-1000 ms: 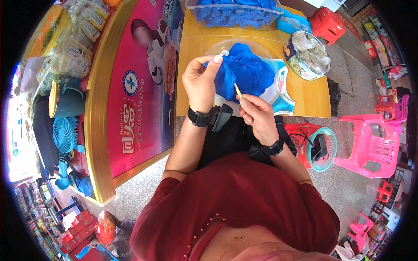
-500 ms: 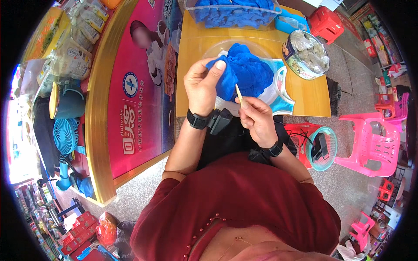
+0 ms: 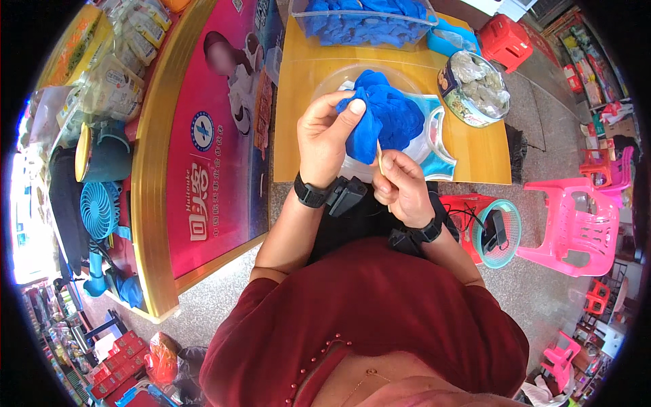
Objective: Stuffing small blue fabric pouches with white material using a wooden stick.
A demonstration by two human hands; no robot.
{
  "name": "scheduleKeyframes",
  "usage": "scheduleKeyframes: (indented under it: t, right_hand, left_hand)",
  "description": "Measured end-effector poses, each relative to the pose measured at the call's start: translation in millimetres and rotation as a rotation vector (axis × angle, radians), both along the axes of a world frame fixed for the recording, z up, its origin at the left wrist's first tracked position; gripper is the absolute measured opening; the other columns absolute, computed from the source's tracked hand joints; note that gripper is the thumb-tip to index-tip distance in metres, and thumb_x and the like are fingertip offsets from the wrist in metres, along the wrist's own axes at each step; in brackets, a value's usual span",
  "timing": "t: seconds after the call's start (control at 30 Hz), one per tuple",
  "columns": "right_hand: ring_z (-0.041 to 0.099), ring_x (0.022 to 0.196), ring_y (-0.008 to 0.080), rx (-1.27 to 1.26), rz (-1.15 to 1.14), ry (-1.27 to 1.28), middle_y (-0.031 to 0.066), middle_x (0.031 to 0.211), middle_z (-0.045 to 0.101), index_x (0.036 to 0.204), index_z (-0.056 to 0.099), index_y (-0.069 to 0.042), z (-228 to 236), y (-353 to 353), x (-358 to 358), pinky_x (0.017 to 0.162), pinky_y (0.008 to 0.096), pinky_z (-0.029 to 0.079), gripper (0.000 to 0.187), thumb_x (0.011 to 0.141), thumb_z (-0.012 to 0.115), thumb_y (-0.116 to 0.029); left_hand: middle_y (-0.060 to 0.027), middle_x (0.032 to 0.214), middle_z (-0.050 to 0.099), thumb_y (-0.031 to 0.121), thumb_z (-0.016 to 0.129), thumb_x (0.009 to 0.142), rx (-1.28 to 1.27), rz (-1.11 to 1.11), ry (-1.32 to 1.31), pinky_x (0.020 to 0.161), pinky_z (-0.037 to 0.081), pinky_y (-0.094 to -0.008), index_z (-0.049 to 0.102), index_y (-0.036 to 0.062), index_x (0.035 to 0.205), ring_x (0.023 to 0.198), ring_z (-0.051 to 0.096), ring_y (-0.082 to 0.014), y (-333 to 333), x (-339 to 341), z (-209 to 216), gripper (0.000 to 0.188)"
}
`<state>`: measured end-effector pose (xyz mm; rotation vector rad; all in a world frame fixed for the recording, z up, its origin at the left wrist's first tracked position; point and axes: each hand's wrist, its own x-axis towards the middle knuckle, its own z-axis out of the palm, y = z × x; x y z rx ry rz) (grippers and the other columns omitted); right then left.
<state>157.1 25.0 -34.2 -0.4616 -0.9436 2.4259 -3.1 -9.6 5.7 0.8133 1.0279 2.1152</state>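
Left hand [image 3: 330, 139] pinches the blue cloth [image 3: 383, 115] above the near surface [image 3: 305, 81]; right hand [image 3: 400, 184] grips a thin stick [image 3: 380, 163]. Best keep cloth taut, stick steady.

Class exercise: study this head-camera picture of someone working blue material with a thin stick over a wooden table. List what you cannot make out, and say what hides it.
- Stick, head view: only a short pale tip shows; the right hand covers the rest.
- Blue material: the left hand hides its near edge.
- Clear bowl: its contents are hidden under the blue material.
- Round tin: contents too small to identify.
- Clear tub: cut off by the top edge.
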Motion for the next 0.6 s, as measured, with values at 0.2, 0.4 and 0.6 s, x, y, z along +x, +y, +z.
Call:
scheduleKeyframes:
  t: [0.2, 0.4, 0.6]
  right_hand:
    - [0.042, 0.054, 0.0038, 0.361, -0.285, -0.205, 0.0025, 0.071, 0.058, 0.107, 0.064, -0.002, -6, -3, -5, 0.047, 0.0183, 0.029, 0.019, 0.093, 0.062, -0.013]
    - [0.047, 0.060, 0.0027, 0.456, -0.408, -0.213, 0.0018, 0.077, 0.062, 0.106, 0.066, -0.002, -11, -3, -7, 0.050, 0.0176, 0.033, 0.018, 0.088, 0.067, -0.006]
    - [0.047, 0.059, 0.0020, 0.311, -0.305, -0.226, 0.0013, 0.076, 0.061, 0.104, 0.066, -0.002, -7, -6, -2, 0.048, 0.0167, 0.031, 0.017, 0.088, 0.067, -0.008]
  left_hand:
    - [0.0027, 0.080, 0.062, 0.009, 0.068, 0.088, -0.032, 0.045, 0.097, 0.065, 0.045, -0.0185, 0.066, 0.0028, 0.095, 0.072, 0.055, -0.0048, -1, -12, 2, 0.009]
    - [-0.0011, 0.086, 0.065, 0.014, 0.068, 0.089, -0.050, 0.059, 0.066, 0.071, 0.045, -0.0199, 0.066, 0.0021, 0.097, 0.076, 0.057, -0.0060, -4, -12, 0, 0.015]
    - [-0.0047, 0.092, 0.068, 0.006, 0.067, 0.088, -0.020, 0.164, 0.180, 0.073, 0.046, -0.0195, 0.067, 0.0011, 0.102, 0.079, 0.059, -0.0070, -2, -13, 0, 0.016]
